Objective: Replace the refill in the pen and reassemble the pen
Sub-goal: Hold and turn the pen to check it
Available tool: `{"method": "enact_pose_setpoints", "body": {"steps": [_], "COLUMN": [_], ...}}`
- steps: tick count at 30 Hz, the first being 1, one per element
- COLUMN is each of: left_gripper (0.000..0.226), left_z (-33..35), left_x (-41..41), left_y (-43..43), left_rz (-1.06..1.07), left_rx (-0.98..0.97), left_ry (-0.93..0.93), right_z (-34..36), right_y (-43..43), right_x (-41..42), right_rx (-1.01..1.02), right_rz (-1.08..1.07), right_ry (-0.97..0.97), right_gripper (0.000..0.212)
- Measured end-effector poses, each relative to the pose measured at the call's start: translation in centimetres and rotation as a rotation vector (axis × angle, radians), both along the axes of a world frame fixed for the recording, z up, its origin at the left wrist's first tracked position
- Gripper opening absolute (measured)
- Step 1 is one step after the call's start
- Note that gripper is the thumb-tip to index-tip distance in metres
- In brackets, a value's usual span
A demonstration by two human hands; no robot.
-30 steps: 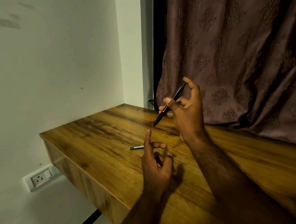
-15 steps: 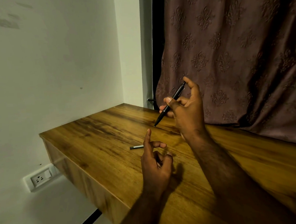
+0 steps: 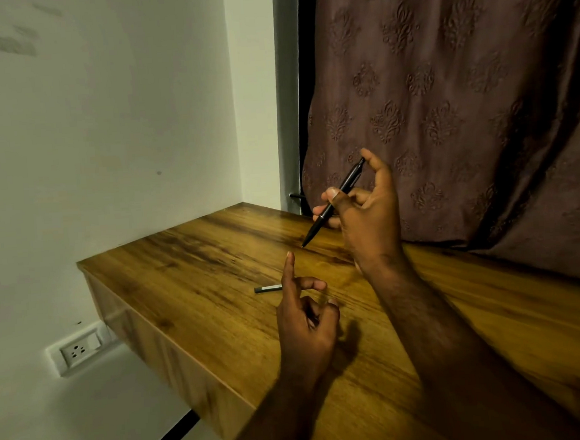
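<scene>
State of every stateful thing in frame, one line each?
Pen: in one piece, tilted, tip down.
Right hand: grips the pen.
Left hand: index raised, holds nothing.
Slim dark piece: lying flat on the table.
Wall socket: nothing plugged in.
Curtain: drawn.

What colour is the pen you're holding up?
Black. The head view shows the pen best, pinched in the right hand.

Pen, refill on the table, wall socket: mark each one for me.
pen (image 3: 318, 224): head view, lower barrel, towards the tip.
refill (image 3: 267, 288): head view, middle of its visible length.
wall socket (image 3: 79, 349): head view, centre of the faceplate.
</scene>
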State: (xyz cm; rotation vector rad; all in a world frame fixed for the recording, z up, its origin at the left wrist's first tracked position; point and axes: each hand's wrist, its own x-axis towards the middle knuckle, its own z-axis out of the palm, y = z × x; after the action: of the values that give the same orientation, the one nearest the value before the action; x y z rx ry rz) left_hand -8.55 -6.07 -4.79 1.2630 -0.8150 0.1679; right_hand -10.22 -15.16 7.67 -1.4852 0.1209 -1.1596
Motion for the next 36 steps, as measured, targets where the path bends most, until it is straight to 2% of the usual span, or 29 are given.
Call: {"method": "enact_pose_setpoints", "body": {"steps": [15, 22, 25, 29, 30, 33, 36], "left_gripper": [0.082, 0.082, 0.081, 0.077, 0.076, 0.075, 0.074], "left_z": [-0.1, -0.2, -0.3, -0.1, -0.1, -0.1, -0.1], "left_x": [0.1, 0.2, 0.1, -0.1, -0.1, 0.0, -0.1], "left_y": [-0.1, -0.1, -0.1, 0.0, 0.0, -0.1, -0.1], "left_rz": [0.008, 0.008, 0.005, 0.006, 0.007, 0.003, -0.003], "left_rx": [0.010, 0.008, 0.005, 0.000, 0.002, -0.004, -0.003], "left_ry": [-0.002, -0.012, -0.001, -0.006, -0.009, -0.001, 0.005], "right_z": [0.2, 0.3, 0.4, 0.8, 0.8, 0.6, 0.4], "right_y": [0.1, 0.2, -0.1, -1.0, -1.2, -1.6, -1.7], "right_x": [-0.3, -0.5, -0.2, -0.3, -0.4, -0.7, -1.0], "right_rx": [0.005, 0.051, 0.182, 0.505, 0.574, 0.700, 0.745], "right_rz": [-0.020, 0.044, 0.133, 0.329, 0.362, 0.396, 0.410], "right_ry": [-0.001, -0.020, -0.071, -0.165, -0.180, -0.204, -0.227], "right_gripper": [0.060, 0.058, 0.060, 0.024, 0.021, 0.046, 0.055]}}
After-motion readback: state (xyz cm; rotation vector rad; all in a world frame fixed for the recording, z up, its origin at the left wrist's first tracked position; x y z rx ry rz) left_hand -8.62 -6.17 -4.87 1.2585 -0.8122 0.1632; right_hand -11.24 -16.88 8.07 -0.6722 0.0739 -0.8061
